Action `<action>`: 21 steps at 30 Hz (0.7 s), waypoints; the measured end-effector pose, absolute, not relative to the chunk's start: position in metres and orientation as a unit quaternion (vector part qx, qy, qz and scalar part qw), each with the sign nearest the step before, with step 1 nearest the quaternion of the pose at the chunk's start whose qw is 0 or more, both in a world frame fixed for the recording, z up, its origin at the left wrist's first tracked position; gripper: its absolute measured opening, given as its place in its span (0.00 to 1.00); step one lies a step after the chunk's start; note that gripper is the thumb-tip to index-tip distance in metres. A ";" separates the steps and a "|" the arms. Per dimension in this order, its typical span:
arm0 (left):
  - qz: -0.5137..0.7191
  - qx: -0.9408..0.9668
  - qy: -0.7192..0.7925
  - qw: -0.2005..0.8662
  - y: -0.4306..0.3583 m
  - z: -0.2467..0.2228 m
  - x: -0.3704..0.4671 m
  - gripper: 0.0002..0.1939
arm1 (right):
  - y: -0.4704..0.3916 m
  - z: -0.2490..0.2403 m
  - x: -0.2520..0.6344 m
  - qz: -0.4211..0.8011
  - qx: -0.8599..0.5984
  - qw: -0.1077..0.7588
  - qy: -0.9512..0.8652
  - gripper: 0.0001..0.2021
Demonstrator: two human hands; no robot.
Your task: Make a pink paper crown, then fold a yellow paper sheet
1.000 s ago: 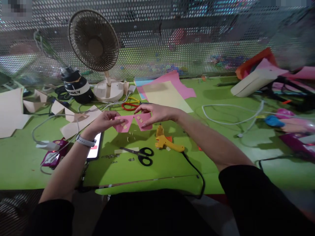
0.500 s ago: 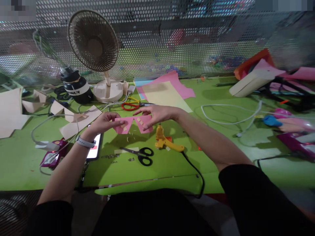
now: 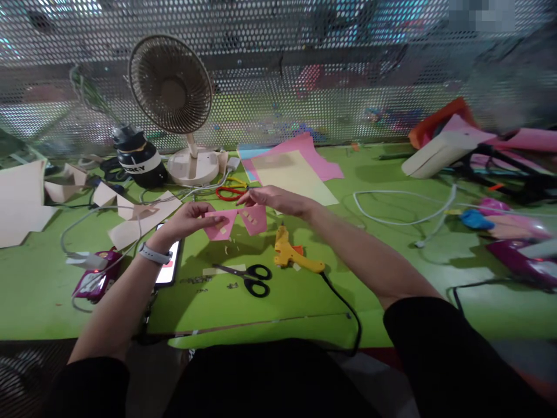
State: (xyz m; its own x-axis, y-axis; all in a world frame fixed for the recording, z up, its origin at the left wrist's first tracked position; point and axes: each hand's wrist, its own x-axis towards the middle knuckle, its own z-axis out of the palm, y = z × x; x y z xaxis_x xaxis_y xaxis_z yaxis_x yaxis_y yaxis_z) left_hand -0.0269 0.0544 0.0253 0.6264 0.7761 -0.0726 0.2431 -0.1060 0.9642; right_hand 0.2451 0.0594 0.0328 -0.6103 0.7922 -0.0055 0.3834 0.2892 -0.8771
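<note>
My left hand pinches the left end of a pink paper cutout, thumb across its face. The cutout has two flared panels joined by a narrow strip, with small pale yellow pieces or slots on them. At the upper edge of the right panel, my right hand grips the paper, its fingers bent and partly hidden behind it. Both hands hold it above the green table. Below lie black-handled scissors and tiny paper scraps. A yellow hot glue gun rests to the right.
A fan and black jar stand at the back left. Yellow paper lies over pink sheets behind my hands. Beside my left wrist is a phone. A white cable loops at the right; the glue gun's black cord crosses the front edge.
My right thumb has moved off the face of the right panel up to its top edge, uncovering the yellow marks there. The view has tilted slightly upward.
</note>
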 end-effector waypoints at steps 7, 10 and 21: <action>0.334 0.680 0.393 0.521 0.060 0.020 -0.029 0.21 | 0.068 0.019 0.256 0.411 -0.375 0.297 -0.776 0.23; 0.382 0.679 0.388 0.492 0.072 0.017 -0.029 0.34 | 0.077 0.017 0.259 0.412 -0.370 0.329 -0.765 0.22; 0.454 0.635 0.409 0.473 0.114 0.028 -0.034 0.41 | 0.103 0.032 0.288 0.348 -0.415 0.470 -0.697 0.19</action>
